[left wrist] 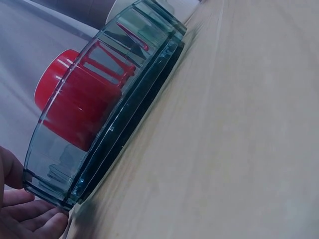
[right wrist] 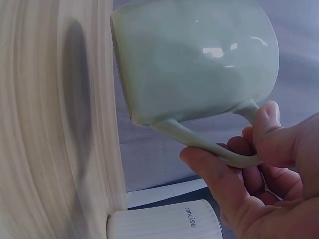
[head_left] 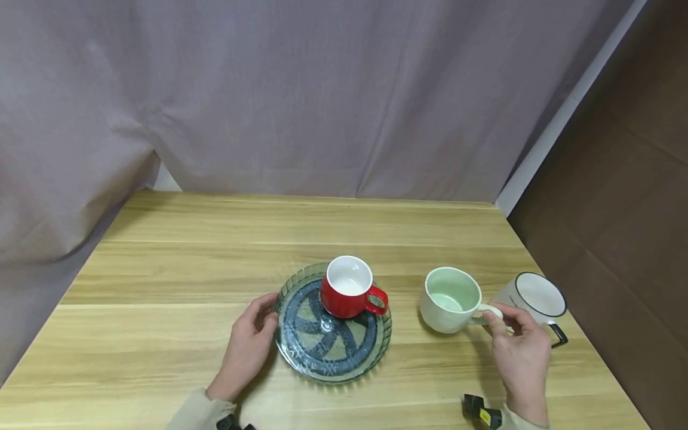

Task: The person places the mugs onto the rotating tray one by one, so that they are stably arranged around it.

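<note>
A red mug [head_left: 344, 304] with a white inside stands upright in the far right part of a round clear glass tray [head_left: 344, 376] with a dark spoked pattern. My left hand [head_left: 251, 340] touches the tray's left rim, its fingers [left wrist: 35, 216] against the outside of the glass. To the right of the tray, my right hand [head_left: 521, 352] pinches the handle of a pale green mug [head_left: 448, 304] between thumb and fingers. The green mug is a little above the table, apart from its shadow in the right wrist view.
Just beyond my right hand, a white mug [head_left: 537, 295] with a black rim and handle stands near the right edge of the wooden table [head_left: 215, 263]. Grey cloth [head_left: 301, 101] hangs behind the table, and a brown surface [head_left: 618, 197] rises at the right.
</note>
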The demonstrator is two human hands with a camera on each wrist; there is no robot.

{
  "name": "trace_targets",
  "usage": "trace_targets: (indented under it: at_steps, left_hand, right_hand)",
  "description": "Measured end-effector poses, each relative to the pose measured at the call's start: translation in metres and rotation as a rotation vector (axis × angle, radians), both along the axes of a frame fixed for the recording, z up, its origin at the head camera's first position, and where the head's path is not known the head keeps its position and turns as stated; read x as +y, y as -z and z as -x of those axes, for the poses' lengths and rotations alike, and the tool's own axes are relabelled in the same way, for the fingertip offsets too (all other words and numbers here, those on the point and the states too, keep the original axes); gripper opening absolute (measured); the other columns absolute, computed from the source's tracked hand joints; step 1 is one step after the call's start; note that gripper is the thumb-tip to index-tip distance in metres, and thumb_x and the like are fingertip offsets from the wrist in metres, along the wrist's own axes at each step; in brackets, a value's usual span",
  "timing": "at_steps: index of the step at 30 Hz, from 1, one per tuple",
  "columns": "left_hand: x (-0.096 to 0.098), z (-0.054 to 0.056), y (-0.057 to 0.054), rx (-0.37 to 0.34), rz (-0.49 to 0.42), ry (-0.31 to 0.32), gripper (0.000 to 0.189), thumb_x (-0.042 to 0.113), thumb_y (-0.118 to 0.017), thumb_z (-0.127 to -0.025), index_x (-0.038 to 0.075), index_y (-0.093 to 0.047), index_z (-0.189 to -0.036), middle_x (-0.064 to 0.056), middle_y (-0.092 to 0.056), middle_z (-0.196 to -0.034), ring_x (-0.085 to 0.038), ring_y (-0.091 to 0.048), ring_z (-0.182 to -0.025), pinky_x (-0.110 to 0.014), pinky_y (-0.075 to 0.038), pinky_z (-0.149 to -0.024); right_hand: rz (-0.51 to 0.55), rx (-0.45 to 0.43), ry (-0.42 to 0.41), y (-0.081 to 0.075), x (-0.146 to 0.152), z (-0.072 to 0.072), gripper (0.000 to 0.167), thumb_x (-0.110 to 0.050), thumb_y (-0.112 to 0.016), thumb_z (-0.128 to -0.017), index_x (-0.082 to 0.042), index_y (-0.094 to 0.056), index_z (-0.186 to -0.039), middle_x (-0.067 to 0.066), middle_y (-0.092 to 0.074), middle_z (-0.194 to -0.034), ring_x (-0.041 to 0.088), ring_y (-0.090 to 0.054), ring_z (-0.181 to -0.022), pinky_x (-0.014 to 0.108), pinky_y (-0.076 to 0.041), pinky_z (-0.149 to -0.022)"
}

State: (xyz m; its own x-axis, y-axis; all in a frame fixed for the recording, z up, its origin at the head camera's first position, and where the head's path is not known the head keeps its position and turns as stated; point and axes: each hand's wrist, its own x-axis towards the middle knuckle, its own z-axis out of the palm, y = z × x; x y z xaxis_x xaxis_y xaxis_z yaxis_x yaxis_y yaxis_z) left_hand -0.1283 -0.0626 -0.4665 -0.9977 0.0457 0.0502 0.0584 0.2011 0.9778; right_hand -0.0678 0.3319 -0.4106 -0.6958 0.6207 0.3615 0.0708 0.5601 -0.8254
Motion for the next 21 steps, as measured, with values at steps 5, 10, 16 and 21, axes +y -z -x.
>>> trace_targets:
  at_steps: [5,10,16,21]
  left_hand:
    - [-0.0003,0.0001,0.0019,-0.001,-0.006,0.0,0.037,0.003,-0.054,-0.095,0.003,-0.054,-0.132,-0.016,-0.058,-0.132,-0.027,-0.054,-0.123,-0.036,-0.043,-0.106]
    - [-0.0004,0.0007,0.0027,0.006,-0.012,0.003,0.037,0.003,-0.054,-0.095,0.003,-0.054,-0.132,-0.016,-0.057,-0.132,-0.027,-0.054,-0.123,-0.036,-0.043,-0.106]
    - [-0.0004,0.0008,0.0024,0.008,-0.015,0.004,0.037,0.003,-0.054,-0.095,0.003,-0.054,-0.132,-0.016,-0.058,-0.132,-0.027,-0.055,-0.122,-0.036,-0.044,-0.105]
    - [-0.0005,0.0008,0.0028,0.014,-0.018,0.004,0.037,0.002,-0.054,-0.095,0.002,-0.055,-0.132,-0.016,-0.058,-0.131,-0.027,-0.055,-0.122,-0.035,-0.044,-0.105]
  right_hand:
    - [0.027,0.003,-0.019,-0.0004,0.0002,-0.0009,0.019,0.001,-0.072,-0.083,0.007,-0.069,-0.101,-0.014,-0.064,-0.084,-0.002,-0.063,-0.076,0.013,-0.056,-0.065]
    - [0.084,0.054,-0.076,0.0001,0.0008,-0.001,0.02,0.007,-0.072,-0.082,0.011,-0.068,-0.101,-0.01,-0.066,-0.084,-0.001,-0.065,-0.077,0.016,-0.057,-0.065]
    - [0.212,0.103,-0.179,-0.0018,-0.0019,-0.0033,0.02,0.012,-0.069,-0.081,0.014,-0.065,-0.101,0.004,-0.068,-0.089,0.007,-0.068,-0.079,0.024,-0.058,-0.07]
    - [0.283,0.136,-0.259,-0.0022,-0.0031,-0.0049,0.02,0.015,-0.066,-0.083,0.017,-0.062,-0.102,0.012,-0.067,-0.092,0.012,-0.069,-0.082,0.03,-0.057,-0.074]
